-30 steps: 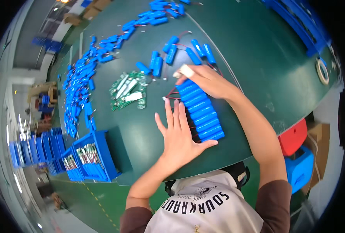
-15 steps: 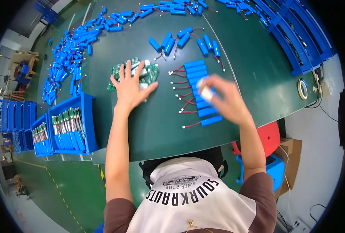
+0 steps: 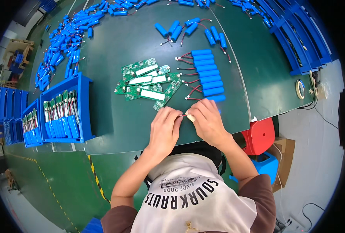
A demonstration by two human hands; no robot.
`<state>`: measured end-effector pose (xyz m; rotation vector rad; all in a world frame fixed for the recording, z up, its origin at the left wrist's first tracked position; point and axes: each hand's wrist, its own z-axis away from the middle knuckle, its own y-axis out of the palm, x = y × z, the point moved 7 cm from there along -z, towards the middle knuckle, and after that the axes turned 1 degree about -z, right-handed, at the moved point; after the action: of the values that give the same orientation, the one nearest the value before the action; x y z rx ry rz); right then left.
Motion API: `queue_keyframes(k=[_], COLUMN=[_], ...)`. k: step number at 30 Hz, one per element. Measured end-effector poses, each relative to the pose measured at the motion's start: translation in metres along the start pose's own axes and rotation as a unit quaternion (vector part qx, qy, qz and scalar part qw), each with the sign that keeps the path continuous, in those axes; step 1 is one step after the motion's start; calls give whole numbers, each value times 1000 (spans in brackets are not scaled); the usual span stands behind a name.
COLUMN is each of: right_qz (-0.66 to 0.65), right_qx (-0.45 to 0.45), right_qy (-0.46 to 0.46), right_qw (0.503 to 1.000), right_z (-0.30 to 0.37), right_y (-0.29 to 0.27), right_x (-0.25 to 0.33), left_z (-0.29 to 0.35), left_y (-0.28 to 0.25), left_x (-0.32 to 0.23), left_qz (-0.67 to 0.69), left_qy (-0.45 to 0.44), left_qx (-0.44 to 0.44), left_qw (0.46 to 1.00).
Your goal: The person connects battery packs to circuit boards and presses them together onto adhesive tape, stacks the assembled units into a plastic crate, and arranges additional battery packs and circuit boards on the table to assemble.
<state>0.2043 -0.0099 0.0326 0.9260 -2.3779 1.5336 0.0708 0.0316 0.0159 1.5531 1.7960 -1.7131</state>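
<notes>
A column of blue cylindrical batteries (image 3: 209, 73) lies side by side, their red-and-black leads and white plugs pointing left. At its near end, my right hand (image 3: 208, 122) is closed in a pinch, with a pale cover on its thumb, and partly hides the nearest battery. Fingertip to fingertip with it, my left hand (image 3: 165, 128) pinches too. A short bit of red lead (image 3: 183, 115) shows between the two; its plug end is hidden by the fingers. Just beyond my left hand sits a loose pile of green circuit boards (image 3: 131, 90) with white strips.
Blue bins (image 3: 87, 112) at the left hold batteries with boards attached. A big heap of batteries (image 3: 61, 42) spreads along the far left. Several more batteries (image 3: 176, 33) lie beyond the column. Blue racks (image 3: 296, 39), a tape roll (image 3: 299, 89) and a red stool (image 3: 259, 136) are at right.
My left hand has left the circuit boards, now uncovered, and come nearer and right. My right hand has moved from over the battery column to its near end, and both now pinch together.
</notes>
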Motion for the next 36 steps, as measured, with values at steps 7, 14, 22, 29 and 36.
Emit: queue_keyframes(k=[7,14,22,29,36], right_qz=[-36,-67,-115,-82,-40], right_qx=[-57,-79,-39,123,154], right_qy=[47,66,117,61,68], right_qw=[997,992,986,987,985], right_z=[5,6,-7,-18,-25], right_y=[6,7,-18,1,38], right_x=[-8,-10,-21,13,21], left_z=[-34,-63,-8,34,41], left_y=[-23,-27,-13,-43,-31], left_x=[0,5,5,9,16], left_qz=[-20,-248,-57,-109,-122], left_qy=[-3,89,48,25,108], left_qx=[-40,-44,149,-53,-20], left_qw=[999,964,986,992,986])
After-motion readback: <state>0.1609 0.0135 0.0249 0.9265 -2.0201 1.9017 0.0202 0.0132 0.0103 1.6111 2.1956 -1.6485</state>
